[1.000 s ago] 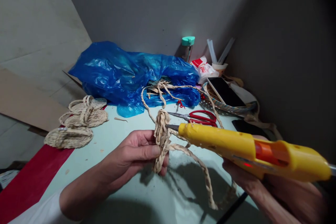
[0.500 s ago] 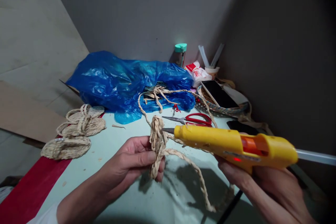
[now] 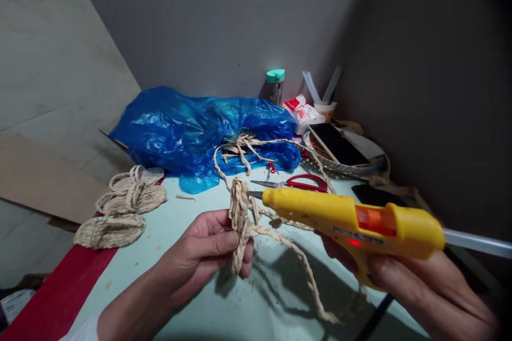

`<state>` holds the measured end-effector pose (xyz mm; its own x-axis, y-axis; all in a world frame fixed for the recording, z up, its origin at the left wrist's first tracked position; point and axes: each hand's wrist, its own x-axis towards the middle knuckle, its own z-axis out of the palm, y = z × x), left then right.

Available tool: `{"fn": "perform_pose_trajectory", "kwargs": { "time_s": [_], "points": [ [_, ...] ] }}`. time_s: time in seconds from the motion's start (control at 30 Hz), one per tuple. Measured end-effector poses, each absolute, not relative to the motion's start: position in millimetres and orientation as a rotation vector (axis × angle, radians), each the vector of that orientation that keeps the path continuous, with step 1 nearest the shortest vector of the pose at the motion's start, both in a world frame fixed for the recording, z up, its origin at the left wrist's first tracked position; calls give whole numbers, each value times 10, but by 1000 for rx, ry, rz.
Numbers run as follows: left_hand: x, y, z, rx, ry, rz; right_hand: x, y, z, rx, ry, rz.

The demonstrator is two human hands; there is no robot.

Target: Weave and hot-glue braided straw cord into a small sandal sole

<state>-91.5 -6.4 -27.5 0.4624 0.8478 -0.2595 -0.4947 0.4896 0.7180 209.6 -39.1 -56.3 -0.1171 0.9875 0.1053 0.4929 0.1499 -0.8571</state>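
Observation:
Between the thumb and fingers of my left hand (image 3: 212, 248) is a coiled piece of braided straw (image 3: 239, 213), held upright above the table. My right hand (image 3: 400, 277) grips a yellow glue gun (image 3: 320, 213) by its handle; a red light glows on its side and a clear stick (image 3: 476, 241) juts from its rear. The gun's metal tip is at the upper right side of the coil; whether it touches cannot be told. A loose braided cord (image 3: 304, 264) runs from the coil down to the right, and another stretch loops behind it.
Red-handled scissors (image 3: 306, 182) lie behind the gun. Farther back is a blue plastic bag (image 3: 172, 128) with straw. Woven straw pieces (image 3: 110, 230) sit at left. A phone (image 3: 340, 144) rests on a basket (image 3: 372, 166) at right, near a cup of clear sticks (image 3: 326, 111).
My right hand and the glue gun have shifted slightly left, and the hand's grip on the handle looks different. The view has moved a little; my left hand still holds the coil.

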Motion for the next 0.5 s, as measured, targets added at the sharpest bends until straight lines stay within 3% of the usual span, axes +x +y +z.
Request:
{"fn": "perform_pose_trajectory", "kwargs": {
  "time_s": [0.33,0.5],
  "points": [
    [-926,-87,-306,617,677,878,1924,-345,-390,-1446,-1600,1050],
    [-938,-88,-278,679,715,847,1905,-346,-345,-1443,-1645,972]
  ]
}}
